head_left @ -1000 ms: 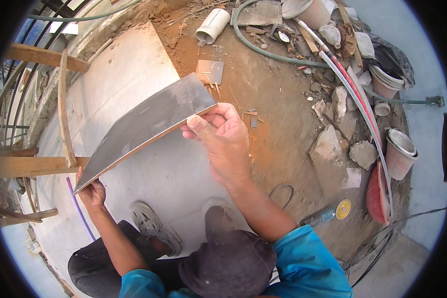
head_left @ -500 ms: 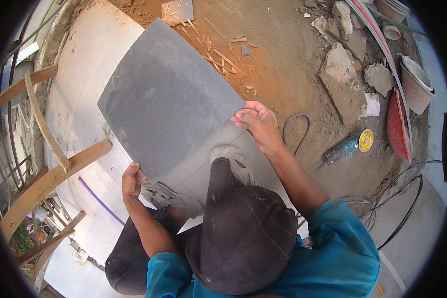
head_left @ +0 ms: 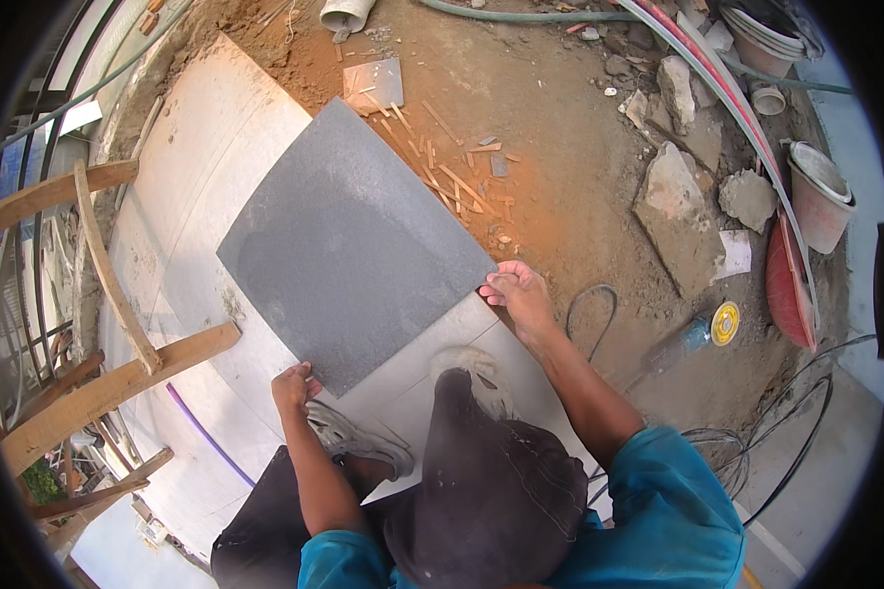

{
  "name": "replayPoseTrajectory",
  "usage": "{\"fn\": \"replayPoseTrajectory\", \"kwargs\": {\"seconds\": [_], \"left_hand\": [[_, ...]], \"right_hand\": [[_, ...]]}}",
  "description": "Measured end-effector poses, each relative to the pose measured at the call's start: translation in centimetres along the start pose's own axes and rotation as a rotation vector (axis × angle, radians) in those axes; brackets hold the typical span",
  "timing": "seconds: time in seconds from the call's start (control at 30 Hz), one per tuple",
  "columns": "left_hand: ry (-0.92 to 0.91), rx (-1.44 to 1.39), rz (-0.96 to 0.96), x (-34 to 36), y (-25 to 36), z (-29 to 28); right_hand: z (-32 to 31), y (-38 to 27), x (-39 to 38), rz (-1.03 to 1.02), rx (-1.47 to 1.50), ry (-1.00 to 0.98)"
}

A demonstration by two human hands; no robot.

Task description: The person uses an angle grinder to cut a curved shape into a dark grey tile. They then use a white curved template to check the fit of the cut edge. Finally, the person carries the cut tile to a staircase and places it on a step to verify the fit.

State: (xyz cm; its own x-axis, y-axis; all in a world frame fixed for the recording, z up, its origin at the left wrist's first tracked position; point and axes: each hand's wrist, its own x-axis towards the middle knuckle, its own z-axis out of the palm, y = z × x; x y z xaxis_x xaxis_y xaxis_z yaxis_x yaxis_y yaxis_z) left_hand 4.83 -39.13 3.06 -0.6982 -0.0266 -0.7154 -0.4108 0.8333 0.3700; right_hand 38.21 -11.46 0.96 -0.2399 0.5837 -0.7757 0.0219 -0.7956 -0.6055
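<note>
A square dark grey tile [head_left: 359, 245] lies flat over the pale tiled floor [head_left: 182, 147]; I cannot tell whether it fully rests on it. My left hand [head_left: 300, 388] grips the tile's near left corner, fingers closed round the edge. My right hand [head_left: 516, 294] pinches its right corner, with fingertips under the edge. Below the tile are my shoes and dark-trousered knees, the right knee bent toward the middle of the view. Thin wood scraps [head_left: 462, 191] lie on orange dirt beyond the tile's far right edge.
Timber pieces [head_left: 187, 358] and metal bars stand at the left, beside a purple pipe [head_left: 206, 432]. On the right are broken concrete [head_left: 673, 226], a bucket [head_left: 820, 201], long strips, a red bowl-like object [head_left: 786, 285], a blue power tool with yellow disc [head_left: 725, 322] and black cables [head_left: 786, 442].
The tile has turned from steeply tilted to flat and moved down toward the floor, sitting slightly lower in the view than half a second ago. Both hands moved with it, still gripping it.
</note>
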Motion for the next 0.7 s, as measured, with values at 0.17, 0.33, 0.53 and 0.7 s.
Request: {"fn": "replayPoseTrajectory", "kwargs": {"seconds": [0.17, 0.33, 0.53, 0.7], "left_hand": [[0.111, 0.063, 0.097, -0.4, -0.1, 0.5], [0.063, 0.030, 0.114, 0.0, 0.3, 0.7], [0.099, 0.260, 0.120, -1.3, 3.3, 1.4], [0.375, 0.621, 0.527, 1.5, 1.9, 2.0]], "right_hand": [[-1.0, 1.0, 0.7, -0.009, -0.033, 0.023], [-1.4, 2.9, 0.9, -0.073, -0.201, -0.014], [-1.1, 2.8, 0.3, -0.136, -0.320, 0.039], [-1.1, 2.1, 0.0, -0.155, -0.397, 0.053]]}}
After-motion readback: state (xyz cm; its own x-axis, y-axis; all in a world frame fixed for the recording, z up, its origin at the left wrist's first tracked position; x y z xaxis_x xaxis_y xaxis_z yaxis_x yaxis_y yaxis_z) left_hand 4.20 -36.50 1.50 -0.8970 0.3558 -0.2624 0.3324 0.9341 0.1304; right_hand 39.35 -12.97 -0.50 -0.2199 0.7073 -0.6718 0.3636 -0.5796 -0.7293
